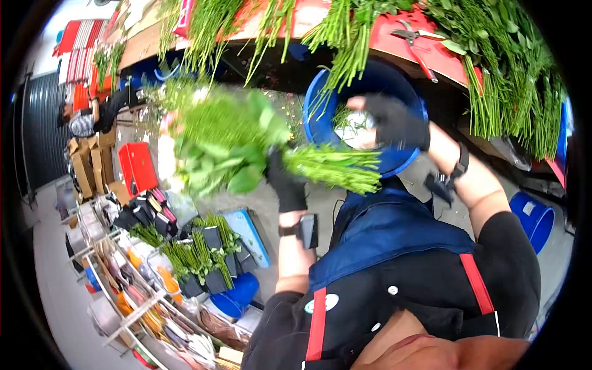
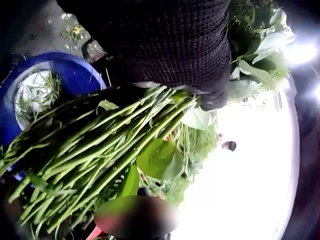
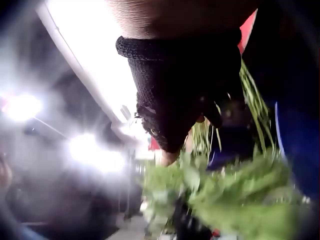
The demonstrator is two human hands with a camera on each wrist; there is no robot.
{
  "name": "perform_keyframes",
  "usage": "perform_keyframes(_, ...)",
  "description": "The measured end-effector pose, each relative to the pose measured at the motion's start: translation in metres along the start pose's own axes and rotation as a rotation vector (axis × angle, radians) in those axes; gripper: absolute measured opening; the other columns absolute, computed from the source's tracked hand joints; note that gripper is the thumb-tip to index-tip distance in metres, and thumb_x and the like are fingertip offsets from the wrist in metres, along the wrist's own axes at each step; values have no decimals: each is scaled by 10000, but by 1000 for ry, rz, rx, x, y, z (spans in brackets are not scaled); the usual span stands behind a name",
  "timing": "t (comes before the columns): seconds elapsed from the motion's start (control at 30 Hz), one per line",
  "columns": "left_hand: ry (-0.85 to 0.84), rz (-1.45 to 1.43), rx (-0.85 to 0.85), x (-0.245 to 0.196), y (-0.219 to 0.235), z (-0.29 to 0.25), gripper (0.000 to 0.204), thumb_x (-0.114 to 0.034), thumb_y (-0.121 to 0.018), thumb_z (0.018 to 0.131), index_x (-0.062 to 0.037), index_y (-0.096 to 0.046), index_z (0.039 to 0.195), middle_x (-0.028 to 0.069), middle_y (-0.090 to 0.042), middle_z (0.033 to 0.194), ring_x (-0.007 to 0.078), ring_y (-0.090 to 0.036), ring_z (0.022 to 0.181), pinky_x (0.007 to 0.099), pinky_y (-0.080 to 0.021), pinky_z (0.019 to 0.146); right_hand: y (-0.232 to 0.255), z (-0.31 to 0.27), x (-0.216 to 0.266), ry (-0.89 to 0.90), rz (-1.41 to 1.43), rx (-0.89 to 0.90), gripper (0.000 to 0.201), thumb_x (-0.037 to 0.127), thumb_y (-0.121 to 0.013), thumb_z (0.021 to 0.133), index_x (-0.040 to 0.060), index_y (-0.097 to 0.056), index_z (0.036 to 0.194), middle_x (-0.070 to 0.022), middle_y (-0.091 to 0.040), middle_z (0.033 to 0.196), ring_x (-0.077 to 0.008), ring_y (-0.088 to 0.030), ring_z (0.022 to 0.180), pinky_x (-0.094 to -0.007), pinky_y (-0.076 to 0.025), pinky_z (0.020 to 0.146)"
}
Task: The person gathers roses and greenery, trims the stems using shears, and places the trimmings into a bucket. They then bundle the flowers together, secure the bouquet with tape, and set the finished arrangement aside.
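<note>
We see left hand gripping stems; right hand, grip unclear, at two o'clock above bucket. Loose hold could spill stems.

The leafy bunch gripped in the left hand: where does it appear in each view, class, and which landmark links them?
Head: leafy bunch left of centre, stems pointing right.
Left wrist: its stems run from the glove toward the lower left.
Right wrist: apparently the blurred foliage along the bottom.
Shared landmark: blue bucket, also at left in left wrist, seemingly right edge in right wrist.
</note>
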State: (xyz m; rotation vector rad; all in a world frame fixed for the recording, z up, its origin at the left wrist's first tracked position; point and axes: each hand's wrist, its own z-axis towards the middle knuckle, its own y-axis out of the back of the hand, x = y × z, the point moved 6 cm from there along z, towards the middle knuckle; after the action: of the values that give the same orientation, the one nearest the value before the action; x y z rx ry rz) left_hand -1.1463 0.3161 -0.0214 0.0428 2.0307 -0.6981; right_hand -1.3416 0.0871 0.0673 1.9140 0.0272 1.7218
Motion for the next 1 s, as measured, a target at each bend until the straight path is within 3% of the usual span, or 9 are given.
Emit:
perform_keyframes(0.17, -71, 447, 171, -8, -94, -17, 368, -186, -561, 945, -7, -511, 1263, 82, -586, 1196, 200, -566, 1069, 361, -469, 925, -67, -15, 32, -171, -234, 80, 885, 436, -785, 674, -61, -429, 1314, -285, -560, 1134, -404, -572, 1048, -413, -455, 902)
perform_keyframes(0.23, 52, 274, 323, -13, -120, -21, 376, -150, -573, 933, 15, -505, 1264, 92, -586, 1193, 201, -570, 1068, 340, -491, 885, -41, -24, 50, 34, -28, -139, 652, 257, -762, 716, -8, -510, 1257, -181, -628, 1063, -281, -616, 989, -351, -472, 870)
perform_keyframes(0.4, 780, -468, 704, 5, -121, -16, 286, -54, -534, 910, 59, -547, 1172, 165, -627, 1054, 209, -638, 868, 206, -518, 636, -20, -55, 58, -170, 549, -175, 518, 200, -774, 742, 13, -562, 1175, -63, -641, 1048, -130, -585, 929, -299, -465, 846)
perform_keyframes(0.5, 286, 22, 953, -20, -152, -18, 225, 2, -541, 847, 37, -590, 1065, 129, -653, 921, 202, -632, 714, 252, -522, 616, -16, -76, 58, -171, 562, -284, 521, 192, -769, 744, 14, -543, 1178, -56, -633, 1073, -135, -574, 976, -305, -455, 877)
perform_keyframes(0.53, -238, 419, 1039, -33, -166, -21, 242, 32, -559, 799, 30, -598, 1038, 136, -656, 920, 203, -632, 706, 276, -527, 606, -14, -83, 62, -197, 600, -308, 526, 192, -771, 742, 16, -540, 1180, -56, -630, 1082, -137, -571, 989, -305, -452, 886)
perform_keyframes(0.6, 483, -256, 853, -3, -181, -24, 320, 83, -591, 698, 21, -607, 1011, 156, -657, 922, 254, -642, 817, 370, -536, 742, -6, -95, 73, -219, 614, -338, 555, 181, -772, 742, 22, -517, 1209, -62, -612, 1128, -146, -561, 1031, -310, -438, 916)
perform_keyframes(0.67, -312, 666, 927, -23, -198, -37, 317, 57, -604, 740, 17, -602, 1054, 133, -649, 988, 237, -631, 928, 345, -532, 800, -2, -106, 80, -236, 643, -416, 672, 246, -806, 721, 9, -469, 1251, -106, -590, 1166, -174, -554, 1060, -322, -431, 941)
perform_keyframes(0.9, 129, 389, 970, 4, -268, -81, 332, -140, -598, 831, -128, -628, 1162, 119, -641, 1158, 353, -551, 1129, 470, -405, 992, 45, -166, 67, -198, 224, -676, 791, 309, -803, 722, -19, -400, 1317, -196, -573, 1203, -264, -561, 1123, -360, -427, 966)
perform_keyframes(1.0, -655, 1091, 1269, 27, -325, -102, 327, -165, -566, 855, -110, -621, 1173, 130, -610, 1207, 334, -577, 1080, 462, -436, 948, 95, -200, 49, -115, 131, -806, 726, 272, -799, 727, -5, -436, 1292, -171, -587, 1180, -241, -570, 1094, -347, -431, 956)
